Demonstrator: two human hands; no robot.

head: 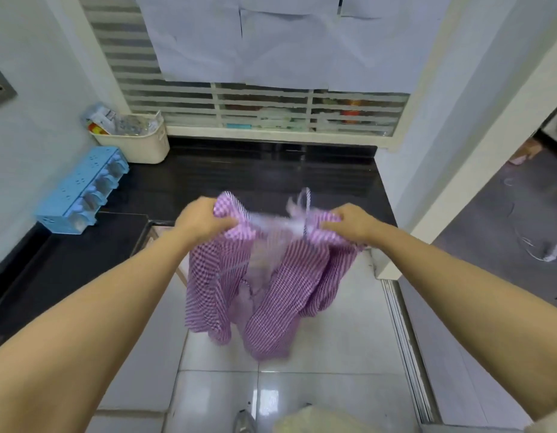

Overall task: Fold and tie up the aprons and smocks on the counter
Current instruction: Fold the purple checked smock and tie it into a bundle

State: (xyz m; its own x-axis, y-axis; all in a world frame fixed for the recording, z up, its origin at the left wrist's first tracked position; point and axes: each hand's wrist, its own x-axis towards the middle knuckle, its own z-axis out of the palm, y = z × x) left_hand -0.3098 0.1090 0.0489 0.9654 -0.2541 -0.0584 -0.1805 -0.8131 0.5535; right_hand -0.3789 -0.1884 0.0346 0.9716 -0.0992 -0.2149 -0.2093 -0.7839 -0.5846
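Above a white tiled floor [333,354], just in front of a black counter [255,173], two bare forearms reach forward and hold up a smock [271,295]. It is purple-and-white checked cloth, held in the air by its top edge. It is off the counter, and its folds hang down loosely between the arms. Whether its lower edge touches the floor cannot be told.

The left hand [205,220] grips one top corner, knuckles up, with fingers curled tight round a bunch of cloth. The right hand [349,221] grips the other top corner the same way, fingers closed over the fabric. The two hands are level with each other and set apart, and the top edge stretches between them. This middle stretch is blurred. A thin strap [307,201] loops up from it near the right hand.

On the counter against the left wall lies a light blue rack [80,192] holding clear jars. Behind the rack, in the far left corner, stands a white basket [139,145] filled with packets. Its contents are too small to make out.

Behind the counter is a window [264,107] with frosted horizontal stripes. White paper sheets [271,42] cover its upper part. To the right, past a white wall edge, a doorway [505,220] opens onto a darker grey floor.
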